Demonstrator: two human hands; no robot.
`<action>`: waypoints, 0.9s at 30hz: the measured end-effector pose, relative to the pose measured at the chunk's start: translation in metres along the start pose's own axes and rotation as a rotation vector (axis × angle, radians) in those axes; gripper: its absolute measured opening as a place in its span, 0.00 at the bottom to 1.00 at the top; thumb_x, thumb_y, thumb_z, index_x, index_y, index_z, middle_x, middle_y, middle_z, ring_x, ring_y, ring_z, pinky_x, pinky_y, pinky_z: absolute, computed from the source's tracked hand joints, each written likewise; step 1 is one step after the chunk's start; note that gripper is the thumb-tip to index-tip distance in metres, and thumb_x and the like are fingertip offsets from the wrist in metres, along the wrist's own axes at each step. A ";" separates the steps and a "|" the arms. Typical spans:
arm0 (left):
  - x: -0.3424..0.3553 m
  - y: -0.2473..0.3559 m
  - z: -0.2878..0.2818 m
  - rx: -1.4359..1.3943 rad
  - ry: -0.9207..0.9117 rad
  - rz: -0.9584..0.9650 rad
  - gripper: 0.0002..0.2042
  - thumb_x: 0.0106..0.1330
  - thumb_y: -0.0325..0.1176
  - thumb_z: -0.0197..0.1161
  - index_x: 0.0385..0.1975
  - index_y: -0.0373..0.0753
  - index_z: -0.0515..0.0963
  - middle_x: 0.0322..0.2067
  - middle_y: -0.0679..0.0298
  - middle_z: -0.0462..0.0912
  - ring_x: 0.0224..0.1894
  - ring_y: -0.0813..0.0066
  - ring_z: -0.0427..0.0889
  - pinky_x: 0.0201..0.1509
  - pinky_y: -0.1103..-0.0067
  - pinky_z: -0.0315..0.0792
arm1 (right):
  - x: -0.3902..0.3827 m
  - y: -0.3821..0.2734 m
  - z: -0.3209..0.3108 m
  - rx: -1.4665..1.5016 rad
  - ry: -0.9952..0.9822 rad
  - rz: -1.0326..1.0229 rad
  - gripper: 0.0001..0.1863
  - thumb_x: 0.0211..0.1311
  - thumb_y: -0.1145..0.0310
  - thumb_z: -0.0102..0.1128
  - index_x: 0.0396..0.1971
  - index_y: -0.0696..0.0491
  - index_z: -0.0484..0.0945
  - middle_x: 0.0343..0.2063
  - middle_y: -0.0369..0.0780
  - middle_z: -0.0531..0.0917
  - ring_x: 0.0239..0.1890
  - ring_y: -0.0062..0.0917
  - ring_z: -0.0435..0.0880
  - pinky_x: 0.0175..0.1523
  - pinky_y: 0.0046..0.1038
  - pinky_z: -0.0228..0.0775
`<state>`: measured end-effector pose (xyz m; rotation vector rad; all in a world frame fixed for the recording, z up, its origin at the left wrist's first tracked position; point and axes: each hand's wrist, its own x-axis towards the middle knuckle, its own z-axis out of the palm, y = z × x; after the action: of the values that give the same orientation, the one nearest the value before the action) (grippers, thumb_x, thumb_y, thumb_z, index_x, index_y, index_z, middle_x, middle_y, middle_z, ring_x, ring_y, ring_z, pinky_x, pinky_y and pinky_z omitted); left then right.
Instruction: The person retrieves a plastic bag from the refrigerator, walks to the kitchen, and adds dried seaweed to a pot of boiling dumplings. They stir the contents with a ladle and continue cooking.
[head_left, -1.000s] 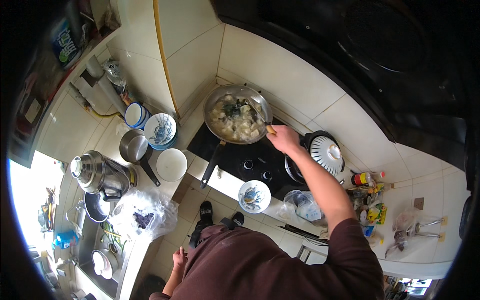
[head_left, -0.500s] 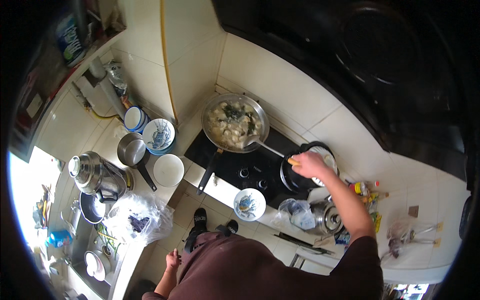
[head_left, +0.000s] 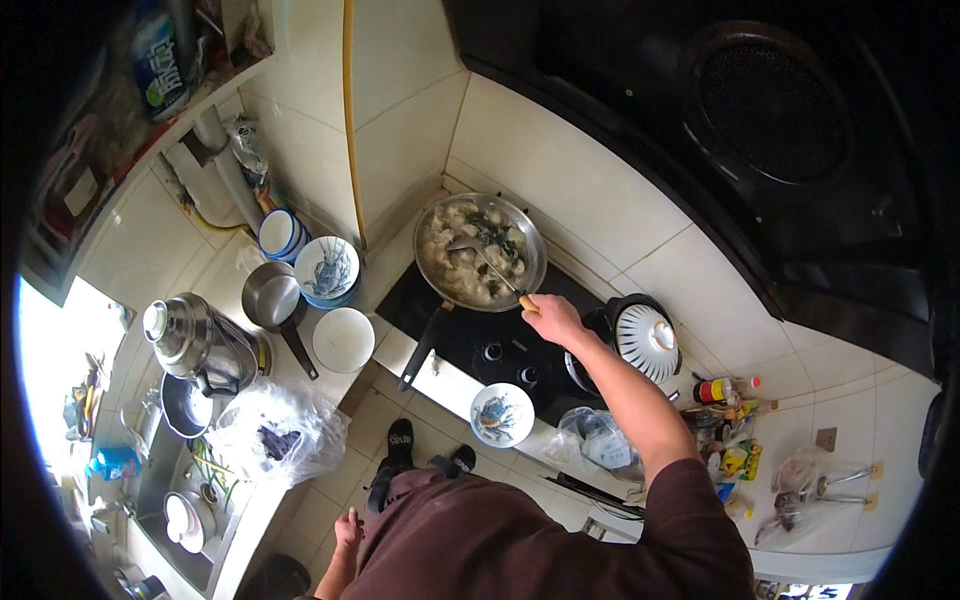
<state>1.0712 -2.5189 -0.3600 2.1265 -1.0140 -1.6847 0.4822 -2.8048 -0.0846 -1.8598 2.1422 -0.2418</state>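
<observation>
My right grip (head_left: 550, 318) clasps the spatula (head_left: 466, 243), blade among dumpling-like pieces (head_left: 462, 272) in the frying pan (head_left: 537, 242) atop the black hob (head_left: 465, 342); a hard sweep could slop liquid over the rim. My left grip (head_left: 347, 530) hangs low, its state unclear.

Kitchen, cream tiled walls (head_left: 570, 200) with thin seams, meeting at the inner corner of an L-shaped white counter (head_left: 455, 387). Yellow strip (head_left: 350, 120) runs up the wall near that corner. Black range hood (head_left: 640, 110) over back edge. Pale floor tiles (head_left: 345, 482) along front edge. Wall socket (head_left: 826, 438) near right end. Blown-out bright window (head_left: 45, 370) past left edge.
</observation>
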 end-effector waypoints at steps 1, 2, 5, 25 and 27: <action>-0.002 0.001 0.001 0.017 0.001 0.024 0.23 0.72 0.50 0.55 0.33 0.29 0.77 0.21 0.57 0.79 0.14 0.74 0.73 0.16 0.76 0.68 | 0.005 -0.003 -0.001 0.050 -0.026 0.050 0.14 0.60 0.58 0.59 0.33 0.54 0.78 0.31 0.48 0.84 0.37 0.46 0.83 0.40 0.44 0.75; -0.006 0.002 0.006 -0.012 0.048 0.024 0.23 0.72 0.49 0.55 0.28 0.30 0.76 0.20 0.59 0.79 0.14 0.75 0.72 0.16 0.77 0.66 | 0.010 -0.005 -0.003 0.099 -0.051 0.102 0.14 0.60 0.58 0.59 0.32 0.55 0.78 0.30 0.48 0.84 0.35 0.45 0.84 0.39 0.44 0.75; -0.002 -0.038 0.002 0.018 0.005 0.071 0.22 0.71 0.49 0.57 0.26 0.32 0.76 0.18 0.61 0.78 0.16 0.76 0.73 0.17 0.77 0.65 | 0.025 -0.034 -0.002 0.293 -0.165 0.254 0.13 0.61 0.59 0.58 0.30 0.54 0.78 0.17 0.42 0.80 0.19 0.31 0.82 0.29 0.38 0.74; 0.027 0.026 -0.002 0.023 -0.018 0.022 0.22 0.71 0.49 0.56 0.39 0.30 0.78 0.25 0.56 0.82 0.17 0.72 0.74 0.19 0.75 0.71 | -0.091 0.031 -0.175 -0.519 -0.207 -0.002 0.10 0.53 0.65 0.56 0.34 0.50 0.82 0.33 0.46 0.85 0.41 0.43 0.84 0.47 0.44 0.74; 0.026 0.023 -0.006 0.030 -0.020 0.016 0.22 0.71 0.49 0.56 0.39 0.30 0.78 0.25 0.55 0.82 0.16 0.72 0.75 0.19 0.75 0.71 | -0.092 0.038 -0.163 -0.497 -0.206 -0.025 0.10 0.52 0.64 0.56 0.33 0.50 0.82 0.32 0.46 0.85 0.40 0.43 0.84 0.47 0.45 0.74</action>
<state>1.0706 -2.5538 -0.3640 2.1185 -1.0661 -1.6970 0.4046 -2.7193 0.0673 -2.0519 2.1676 0.5028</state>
